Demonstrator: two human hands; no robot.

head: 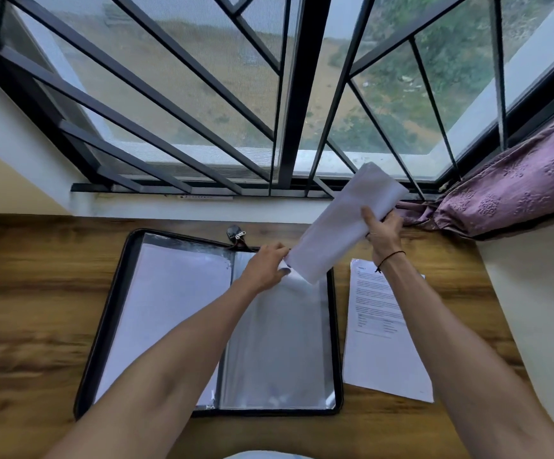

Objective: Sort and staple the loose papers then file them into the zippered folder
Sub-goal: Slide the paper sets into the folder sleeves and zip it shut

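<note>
Wide wooden desk [37,293] under a barred window [202,94], with a purple curtain [517,193] at the far right. On the desk, zippered folder [110,326] lying open flat, its zip pull [237,235] at the far edge. In its left half, white sheets already filed [169,309]; its right half showing a clear sleeve [282,342], seemingly empty. Just right of the folder, one printed set of papers [381,326] on the desk, not yet filed. Above the right sleeve, a bundle of papers [345,223] held tilted, lower end at the sleeve's far edge. Left hand [265,266] pinching the lower corner; right hand [383,230] gripping the upper part, thumb on top. Probably filing about halfway: this bundle going in, one set left, then zipping. No stapler in view; whether staples are in place cannot be told.
</note>
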